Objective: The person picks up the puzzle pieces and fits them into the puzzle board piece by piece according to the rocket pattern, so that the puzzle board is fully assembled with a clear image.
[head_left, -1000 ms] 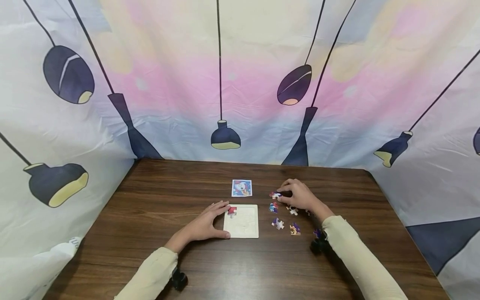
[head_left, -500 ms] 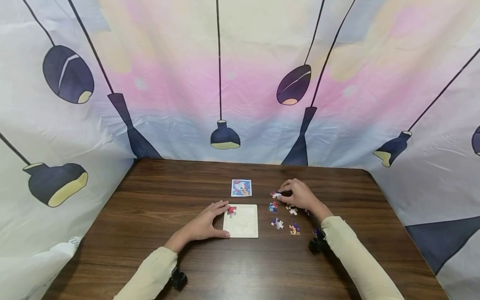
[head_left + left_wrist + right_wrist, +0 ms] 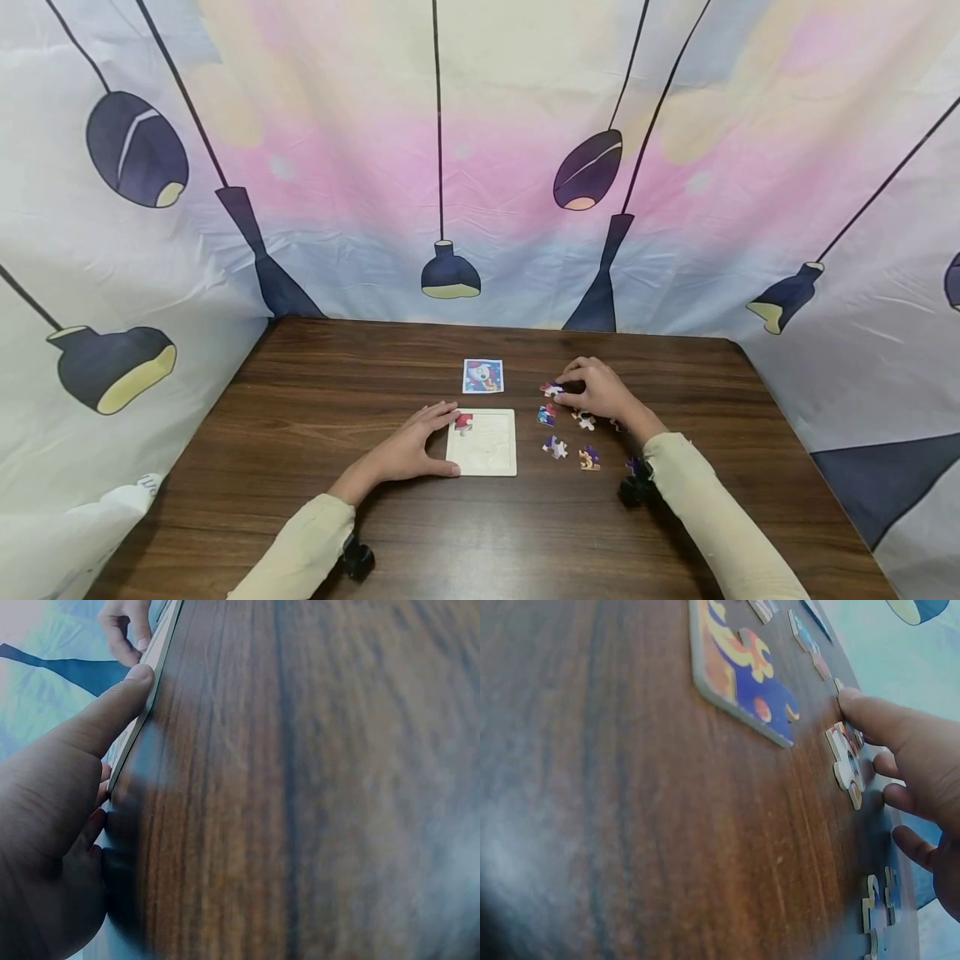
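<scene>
A square, pale puzzle board (image 3: 491, 450) lies in the middle of the table, with one red puzzle piece (image 3: 464, 422) in its far left corner. My left hand (image 3: 408, 446) rests at the board's left side, fingers at the far corner and thumb on the near one. In the left wrist view that thumb (image 3: 124, 701) lies along the board's edge. To the right of the board, my right hand (image 3: 600, 392) pinches a white and purple puzzle piece (image 3: 551, 389) at the table surface. The thumb (image 3: 874, 716) meets its edge in the right wrist view, where most of it is hidden.
A small picture card (image 3: 483, 377) lies beyond the board. Several loose pieces surround my right hand, among them a blue and red piece (image 3: 547, 415), a white one (image 3: 556, 447) and a yellow and purple one (image 3: 589, 457). A printed curtain (image 3: 360, 167) hangs behind the table (image 3: 480, 542).
</scene>
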A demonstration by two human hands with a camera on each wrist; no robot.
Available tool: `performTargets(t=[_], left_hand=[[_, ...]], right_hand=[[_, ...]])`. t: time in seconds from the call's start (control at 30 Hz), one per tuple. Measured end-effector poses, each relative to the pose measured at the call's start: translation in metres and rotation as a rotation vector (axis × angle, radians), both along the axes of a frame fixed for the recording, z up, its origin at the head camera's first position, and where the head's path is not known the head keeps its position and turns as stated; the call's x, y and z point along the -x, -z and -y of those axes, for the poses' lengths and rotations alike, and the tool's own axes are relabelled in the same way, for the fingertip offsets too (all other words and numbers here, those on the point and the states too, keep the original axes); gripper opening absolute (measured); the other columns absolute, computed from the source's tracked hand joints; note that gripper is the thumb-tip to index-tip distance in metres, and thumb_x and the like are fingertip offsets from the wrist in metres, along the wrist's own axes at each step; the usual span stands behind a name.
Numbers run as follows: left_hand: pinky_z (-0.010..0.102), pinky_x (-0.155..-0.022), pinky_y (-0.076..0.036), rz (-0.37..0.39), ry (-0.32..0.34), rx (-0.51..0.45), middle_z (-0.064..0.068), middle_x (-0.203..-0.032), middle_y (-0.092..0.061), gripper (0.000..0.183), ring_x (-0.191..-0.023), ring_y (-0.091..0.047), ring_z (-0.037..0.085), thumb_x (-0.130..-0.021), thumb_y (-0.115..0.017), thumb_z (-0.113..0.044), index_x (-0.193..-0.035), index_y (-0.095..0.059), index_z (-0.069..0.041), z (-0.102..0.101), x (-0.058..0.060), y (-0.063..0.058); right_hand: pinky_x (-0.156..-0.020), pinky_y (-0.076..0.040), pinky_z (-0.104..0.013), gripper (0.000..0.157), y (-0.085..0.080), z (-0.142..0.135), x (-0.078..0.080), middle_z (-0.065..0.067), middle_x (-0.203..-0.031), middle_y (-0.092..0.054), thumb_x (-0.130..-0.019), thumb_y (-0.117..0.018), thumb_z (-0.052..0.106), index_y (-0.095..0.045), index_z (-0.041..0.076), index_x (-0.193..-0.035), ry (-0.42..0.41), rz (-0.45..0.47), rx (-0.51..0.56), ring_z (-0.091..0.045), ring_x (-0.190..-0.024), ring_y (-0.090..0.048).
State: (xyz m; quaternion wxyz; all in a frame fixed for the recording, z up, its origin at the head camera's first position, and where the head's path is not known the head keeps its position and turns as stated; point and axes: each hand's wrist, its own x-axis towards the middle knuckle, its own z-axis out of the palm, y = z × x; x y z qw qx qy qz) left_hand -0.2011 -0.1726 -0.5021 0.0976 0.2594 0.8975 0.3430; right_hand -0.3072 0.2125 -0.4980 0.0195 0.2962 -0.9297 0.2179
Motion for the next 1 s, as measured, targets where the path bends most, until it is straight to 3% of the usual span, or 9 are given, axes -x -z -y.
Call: performTargets(t=[0.57,1.0], left_hand=[[0.064,-0.122,-0.019,0.003,-0.006,-0.001,0.007,-0.166,-0.032,0.096,-0.156,-0.017,0.037,-0.082,-0.083,-0.054,-0.157,-0.042,-0.010,-0.001,0.000,0.003],[0.065,-0.121,-0.020,0.001,-0.011,0.008,0.008,-0.166,-0.031,0.096,-0.156,-0.017,0.038,-0.082,-0.082,-0.054,-0.157,-0.042,-0.010,0.001,0.000,0.003]], right_hand=[[-0.090,-0.054,-0.050,0.032,-0.001,-0.002,0.002,-0.002,-0.112,-0.072,-0.093,-0.076,0.039,-0.081,0.013,-0.111,-0.034,-0.070,-0.002,-0.025,-0.104,-0.064],[-0.085,-0.057,-0.046,0.032,-0.022,0.016,-0.010,0.000,-0.107,-0.074,-0.092,-0.076,0.040,-0.080,0.014,-0.112,-0.025,-0.123,0.041,-0.021,-0.099,-0.067]])
